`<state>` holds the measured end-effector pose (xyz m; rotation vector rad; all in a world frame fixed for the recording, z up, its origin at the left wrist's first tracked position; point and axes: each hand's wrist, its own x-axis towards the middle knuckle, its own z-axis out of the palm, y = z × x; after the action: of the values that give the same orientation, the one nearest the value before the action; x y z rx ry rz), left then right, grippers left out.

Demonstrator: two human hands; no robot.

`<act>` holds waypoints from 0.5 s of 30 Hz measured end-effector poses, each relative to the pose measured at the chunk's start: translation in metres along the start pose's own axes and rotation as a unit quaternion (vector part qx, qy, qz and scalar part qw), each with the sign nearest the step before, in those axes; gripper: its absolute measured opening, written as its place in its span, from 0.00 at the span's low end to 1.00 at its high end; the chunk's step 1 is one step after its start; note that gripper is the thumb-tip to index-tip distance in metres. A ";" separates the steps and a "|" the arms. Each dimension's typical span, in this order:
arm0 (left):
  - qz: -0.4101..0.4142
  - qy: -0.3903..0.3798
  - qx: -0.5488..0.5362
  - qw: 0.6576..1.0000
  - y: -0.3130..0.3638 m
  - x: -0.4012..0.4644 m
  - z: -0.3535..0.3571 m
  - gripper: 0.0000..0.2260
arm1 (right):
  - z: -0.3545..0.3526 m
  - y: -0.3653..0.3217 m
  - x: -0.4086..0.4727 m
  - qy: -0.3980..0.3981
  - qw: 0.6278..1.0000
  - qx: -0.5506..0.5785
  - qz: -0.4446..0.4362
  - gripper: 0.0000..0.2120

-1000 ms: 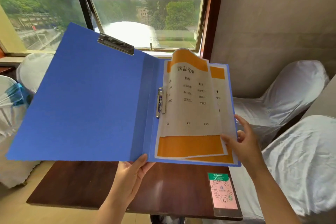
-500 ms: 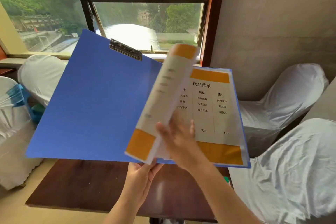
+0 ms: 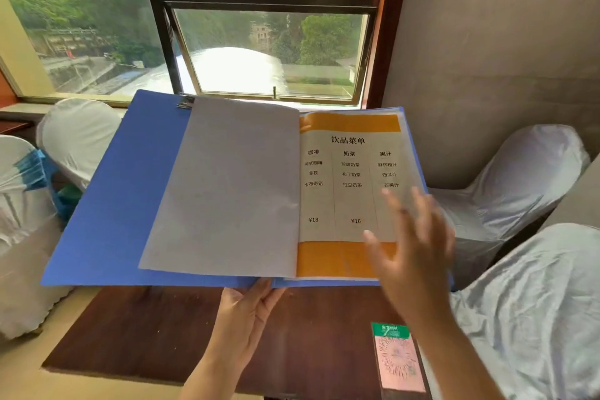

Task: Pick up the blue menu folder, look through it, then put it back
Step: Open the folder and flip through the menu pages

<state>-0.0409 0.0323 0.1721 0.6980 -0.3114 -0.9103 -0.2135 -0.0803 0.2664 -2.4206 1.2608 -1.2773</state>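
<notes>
The blue menu folder (image 3: pixel 117 198) is held open in the air above a dark wooden table (image 3: pixel 156 331). My left hand (image 3: pixel 250 305) grips its bottom edge at the spine from underneath. A turned page (image 3: pixel 227 191) lies blank side up over the left half. On the right half a menu sheet (image 3: pixel 344 178) with orange bands and printed columns faces me. My right hand (image 3: pixel 412 247) hovers over the lower right of that sheet, fingers spread and blurred, holding nothing. A metal clip (image 3: pixel 185 102) sits at the folder's top edge.
A pink and green QR card (image 3: pixel 397 357) lies at the table's right edge. White-covered chairs stand at right (image 3: pixel 526 182), lower right (image 3: pixel 535 308) and left (image 3: pixel 78 136). A large window (image 3: pixel 259 42) is behind the folder, a beige wall (image 3: pixel 487 42) to its right.
My right hand flipped the top menu page from the right side over to the left, where it now lies flat. The hand then swung back over the right sheet. The folder lowered and flattened.
</notes>
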 end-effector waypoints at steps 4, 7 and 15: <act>0.001 0.002 -0.007 1.000 0.003 0.005 -0.002 0.25 | -0.034 0.065 0.018 -0.213 0.925 0.265 0.171 0.35; 0.010 0.003 -0.003 1.000 0.008 0.005 -0.003 0.25 | -0.037 0.088 0.021 -0.231 0.900 0.323 0.181 0.38; 0.002 0.004 -0.001 1.000 0.010 0.009 -0.005 0.21 | -0.028 0.094 0.018 -0.264 0.867 0.389 0.163 0.22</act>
<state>-0.0270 0.0310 0.1751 0.6988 -0.3045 -0.9030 -0.2861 -0.1467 0.2523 -1.6927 0.7367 -0.7276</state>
